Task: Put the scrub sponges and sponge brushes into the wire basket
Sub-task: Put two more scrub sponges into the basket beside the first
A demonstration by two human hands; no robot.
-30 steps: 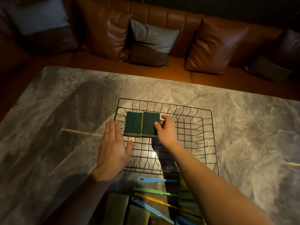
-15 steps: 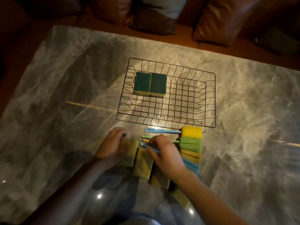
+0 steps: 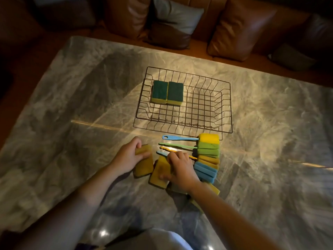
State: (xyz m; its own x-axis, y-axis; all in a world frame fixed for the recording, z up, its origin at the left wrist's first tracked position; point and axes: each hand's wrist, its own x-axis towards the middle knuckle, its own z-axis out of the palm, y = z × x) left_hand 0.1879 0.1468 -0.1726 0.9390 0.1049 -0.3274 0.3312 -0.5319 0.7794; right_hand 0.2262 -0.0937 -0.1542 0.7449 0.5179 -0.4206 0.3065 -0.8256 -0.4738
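A wire basket (image 3: 226, 107) stands on the marble table, with two green-topped scrub sponges (image 3: 167, 92) side by side in its far left corner. In front of it lie several sponge brushes (image 3: 208, 147) with blue, green and yellow handles and stacked heads. Left of them, yellow scrub sponges lie in a row. My left hand (image 3: 128, 156) grips the leftmost sponge (image 3: 144, 166). My right hand (image 3: 180, 167) closes on the sponge beside it (image 3: 159, 175). More sponges are partly hidden under my right wrist.
A brown leather sofa with brown and grey cushions (image 3: 239, 27) runs along the table's far edge. Bare marble (image 3: 72, 109) stretches to the left and right of the basket. My lap shows at the bottom edge.
Both hands left the basket and came back to the near row of sponges, each closing on one. The view tilted down toward the near table edge.
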